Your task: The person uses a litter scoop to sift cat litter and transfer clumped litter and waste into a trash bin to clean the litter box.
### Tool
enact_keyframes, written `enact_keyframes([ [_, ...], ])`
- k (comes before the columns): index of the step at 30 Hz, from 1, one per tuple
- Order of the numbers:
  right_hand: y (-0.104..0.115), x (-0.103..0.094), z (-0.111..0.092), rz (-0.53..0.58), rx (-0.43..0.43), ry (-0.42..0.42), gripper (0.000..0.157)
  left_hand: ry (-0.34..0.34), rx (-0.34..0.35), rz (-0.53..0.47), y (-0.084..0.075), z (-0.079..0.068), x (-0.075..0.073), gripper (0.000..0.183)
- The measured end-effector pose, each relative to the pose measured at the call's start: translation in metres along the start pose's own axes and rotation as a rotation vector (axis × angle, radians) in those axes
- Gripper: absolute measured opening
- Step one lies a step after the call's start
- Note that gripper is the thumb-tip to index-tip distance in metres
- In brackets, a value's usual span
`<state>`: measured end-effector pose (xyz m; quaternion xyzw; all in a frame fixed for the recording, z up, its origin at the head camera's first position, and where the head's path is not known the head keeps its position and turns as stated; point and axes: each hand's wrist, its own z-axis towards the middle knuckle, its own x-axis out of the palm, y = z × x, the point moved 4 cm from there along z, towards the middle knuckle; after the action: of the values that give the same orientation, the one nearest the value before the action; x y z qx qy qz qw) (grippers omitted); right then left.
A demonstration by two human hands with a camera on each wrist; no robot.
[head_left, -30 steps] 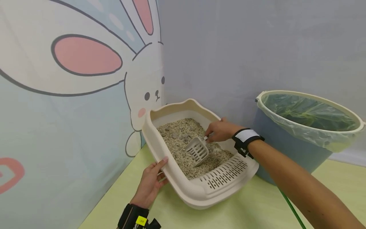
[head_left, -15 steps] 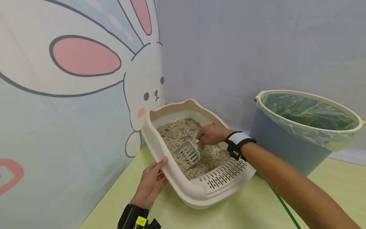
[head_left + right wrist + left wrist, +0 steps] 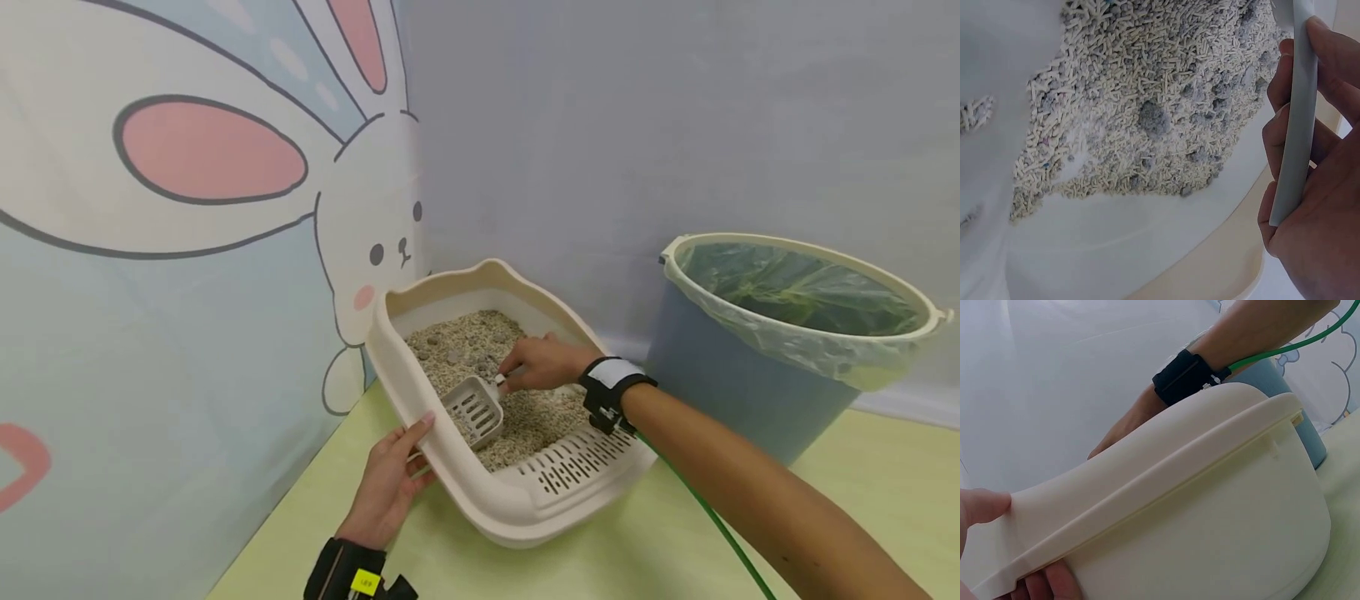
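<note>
A cream litter box filled with pellet litter stands in the corner. At its near left rim, my left hand grips the edge; the left wrist view has the thumb on top and curled fingers beneath the lip. My right hand holds a slotted litter scoop by the handle, seen in the right wrist view with fingers wrapped round the handle. The scoop's head lies low at the litter, close to the left inner wall. Several grey clumps dot the litter behind it.
A blue bucket lined with a translucent bag stands right of the box, beside the right forearm. A rabbit-printed wall borders the left, a grey wall the back. A green cord trails from the right wrist.
My right hand has drawn the scoop leftward through the litter, from the middle toward the left wall. My left hand keeps its grip on the rim. The view has shifted slightly.
</note>
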<state>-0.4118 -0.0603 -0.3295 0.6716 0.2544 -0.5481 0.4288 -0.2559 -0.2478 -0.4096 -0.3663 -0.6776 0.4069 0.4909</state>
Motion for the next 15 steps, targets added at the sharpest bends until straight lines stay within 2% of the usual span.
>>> enact_keyframes([
  [6,-0.002,0.001,-0.003,0.056,-0.018,-0.021,0.028,-0.005,-0.015,-0.005,0.000,-0.001,0.000,0.067],
  [9,-0.005,0.001,-0.006,0.144,-0.057,-0.032,0.019,-0.005,-0.016,-0.001,0.000,0.000,0.001,0.068],
  [11,-0.007,0.000,-0.008,0.198,-0.075,-0.049,0.025,0.001,-0.013,0.000,0.000,0.000,0.000,0.068],
  [13,-0.009,-0.002,-0.012,0.242,-0.074,-0.063,0.031,0.002,-0.009,0.002,-0.001,0.000,0.000,0.069],
  [15,-0.012,-0.004,-0.016,0.253,-0.045,-0.090,0.024,0.001,-0.008,0.000,0.000,0.000,-0.001,0.069],
])
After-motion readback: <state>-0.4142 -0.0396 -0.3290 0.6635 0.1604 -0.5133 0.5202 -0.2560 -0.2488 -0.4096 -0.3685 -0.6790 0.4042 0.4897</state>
